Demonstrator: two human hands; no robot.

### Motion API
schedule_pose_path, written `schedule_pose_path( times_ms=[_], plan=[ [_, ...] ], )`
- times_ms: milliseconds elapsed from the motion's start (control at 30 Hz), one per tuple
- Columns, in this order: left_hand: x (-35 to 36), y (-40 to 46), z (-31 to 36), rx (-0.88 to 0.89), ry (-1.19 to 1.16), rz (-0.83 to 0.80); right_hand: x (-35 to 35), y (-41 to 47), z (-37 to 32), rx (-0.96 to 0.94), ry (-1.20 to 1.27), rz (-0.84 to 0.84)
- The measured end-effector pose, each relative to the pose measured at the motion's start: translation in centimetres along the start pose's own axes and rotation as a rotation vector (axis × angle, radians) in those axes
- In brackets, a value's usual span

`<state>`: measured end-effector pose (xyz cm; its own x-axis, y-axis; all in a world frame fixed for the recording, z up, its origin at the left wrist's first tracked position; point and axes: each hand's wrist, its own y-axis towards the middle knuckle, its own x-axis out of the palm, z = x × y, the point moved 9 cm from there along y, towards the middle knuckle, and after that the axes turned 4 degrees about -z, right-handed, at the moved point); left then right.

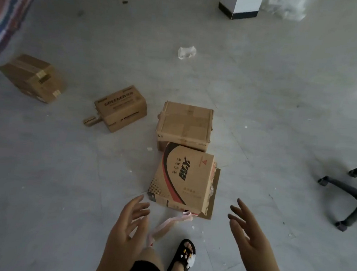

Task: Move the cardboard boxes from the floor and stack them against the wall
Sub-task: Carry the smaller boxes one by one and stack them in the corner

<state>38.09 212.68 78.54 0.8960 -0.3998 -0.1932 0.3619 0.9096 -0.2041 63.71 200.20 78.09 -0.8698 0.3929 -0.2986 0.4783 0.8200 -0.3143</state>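
Several cardboard boxes lie on the grey floor. Nearest me is a printed box [183, 178] with red and black graphics and a loose flap on its right side. Touching its far edge sits a plain taped box [186, 125]. Further left stands a lettered box [121, 108], and a taped box [33, 78] lies at the far left. My left hand [129, 225] and my right hand [246, 230] hover open, fingers spread, on either side of the printed box's near end, touching nothing.
A black swivel chair base [351, 197] stands on the right. Crumpled plastic [186, 52] lies mid-floor, and a pink strip [166, 224] near my sandalled foot [184, 256]. A white pillar [241, 3] rises at the back, a striped tarp [5, 12] at far left.
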Motion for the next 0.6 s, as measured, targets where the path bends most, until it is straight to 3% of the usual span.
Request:
schedule_pose_path(
  times_ms=[300,433,600],
  plan=[
    [1.3,11.7,-9.2,-0.291,0.14,-0.131,2.8,8.6,7.9,0.286,-0.018,0.036],
    [3.8,18.8,-18.2,-0.384,0.264,-0.14,5.9,14.9,16.5,0.423,0.005,0.046],
    [7.8,27.6,-34.2,-0.51,0.389,-0.112,11.0,24.3,30.5,0.495,-0.071,-0.01]
  ],
)
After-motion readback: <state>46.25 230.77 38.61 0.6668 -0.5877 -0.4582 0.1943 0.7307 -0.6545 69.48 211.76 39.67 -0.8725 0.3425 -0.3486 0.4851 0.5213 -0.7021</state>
